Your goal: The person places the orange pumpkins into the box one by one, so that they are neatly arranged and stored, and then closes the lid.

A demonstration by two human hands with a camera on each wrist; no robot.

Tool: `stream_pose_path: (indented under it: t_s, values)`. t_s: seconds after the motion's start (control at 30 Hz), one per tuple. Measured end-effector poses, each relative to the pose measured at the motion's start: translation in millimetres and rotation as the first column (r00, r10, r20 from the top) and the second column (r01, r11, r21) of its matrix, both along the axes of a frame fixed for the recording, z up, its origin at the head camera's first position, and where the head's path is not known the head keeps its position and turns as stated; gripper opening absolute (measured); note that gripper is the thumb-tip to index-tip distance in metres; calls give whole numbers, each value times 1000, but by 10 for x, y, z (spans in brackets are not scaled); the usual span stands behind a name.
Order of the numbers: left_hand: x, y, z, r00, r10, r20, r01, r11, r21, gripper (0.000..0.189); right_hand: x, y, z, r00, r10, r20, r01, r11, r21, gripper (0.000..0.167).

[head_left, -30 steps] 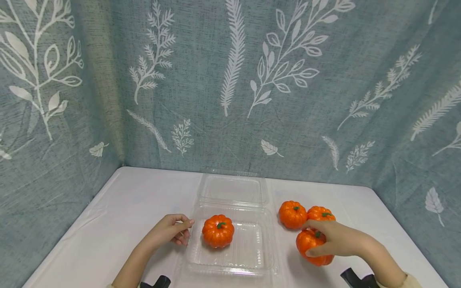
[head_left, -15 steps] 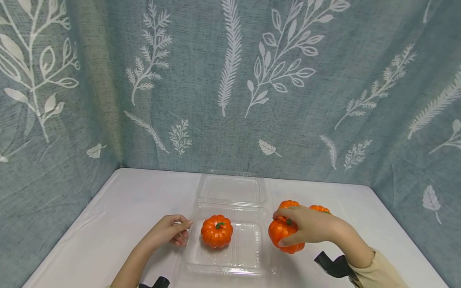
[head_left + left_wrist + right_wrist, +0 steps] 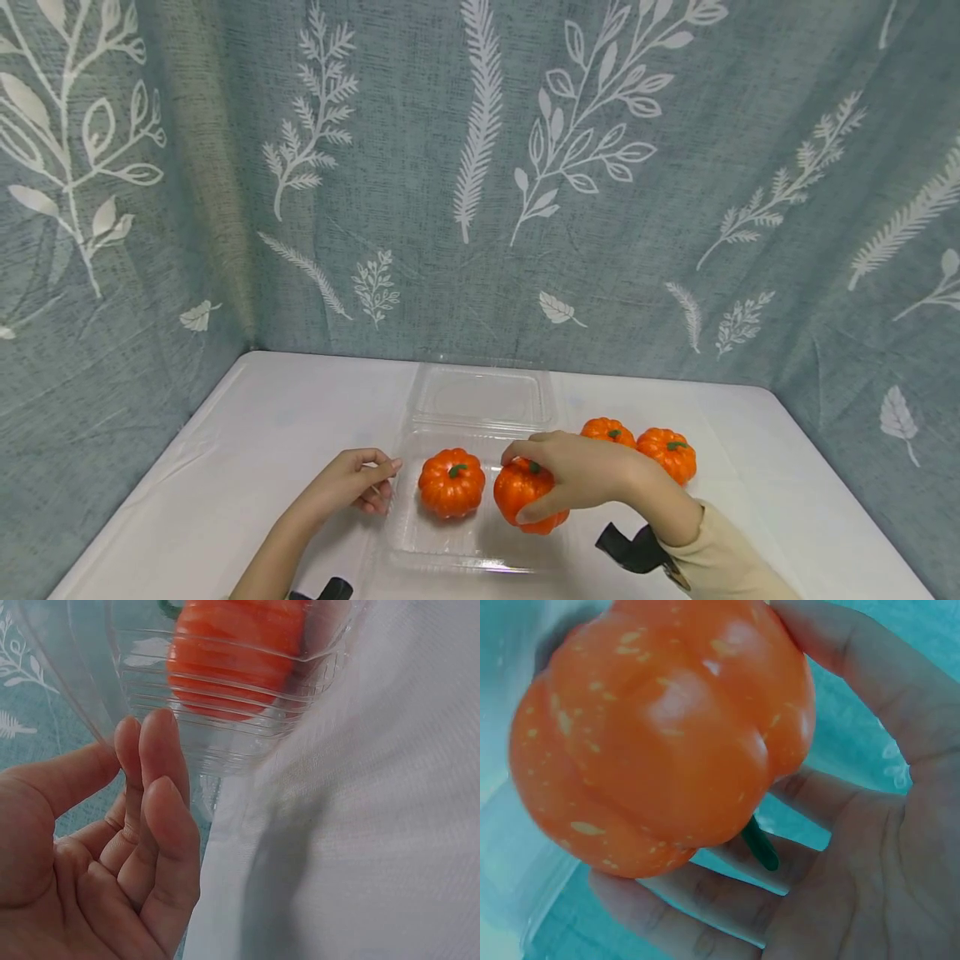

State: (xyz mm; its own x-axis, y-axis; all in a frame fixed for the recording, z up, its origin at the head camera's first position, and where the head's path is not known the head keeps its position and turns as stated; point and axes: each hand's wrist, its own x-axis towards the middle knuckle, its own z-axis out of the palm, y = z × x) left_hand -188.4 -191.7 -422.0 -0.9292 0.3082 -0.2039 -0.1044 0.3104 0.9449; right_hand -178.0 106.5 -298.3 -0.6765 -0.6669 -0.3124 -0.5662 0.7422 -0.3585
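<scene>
In the head view my right hand [image 3: 585, 468] grips a small orange toy pumpkin [image 3: 517, 493] from above, over the right half of a clear plastic clamshell container [image 3: 450, 550]. The right wrist view shows thumb and fingers spread round this pumpkin [image 3: 660, 742], its green stem towards the palm. Another orange pumpkin [image 3: 452, 490] sits in the container's left half. My left hand [image 3: 358, 482] is at the container's left side. In the left wrist view its thumb and fingertips pinch the clear rim [image 3: 96, 731], close to the ribbed wall.
Two more orange pumpkins stand on the white table to the right: one [image 3: 607, 430] partly behind my right hand, the other [image 3: 667, 454] beside it. The container's lid [image 3: 480, 396] lies folded back. A blue-green leaf-patterned curtain [image 3: 420, 167] encloses the table's back and sides.
My right hand has carried the pumpkin left from the table on the right to over the container. The left hand has stayed at the container's rim.
</scene>
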Motion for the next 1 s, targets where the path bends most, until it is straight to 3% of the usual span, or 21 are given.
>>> stream_pose_path:
  t_s: [0.43,0.8,1.0]
  values:
    - [3,6,-2,1000,8,0,-8,1000,-4,35,-127,-346,-161,983,179,43,-175,981,-88,49]
    - [6,2,2,1000,4,4,-4,1000,9,34,-185,-472,-325,977,181,109,-166,977,-137,47]
    - [-8,2,-7,1000,7,6,-7,1000,1,35,-212,-502,-361,973,205,102,-189,971,-148,49]
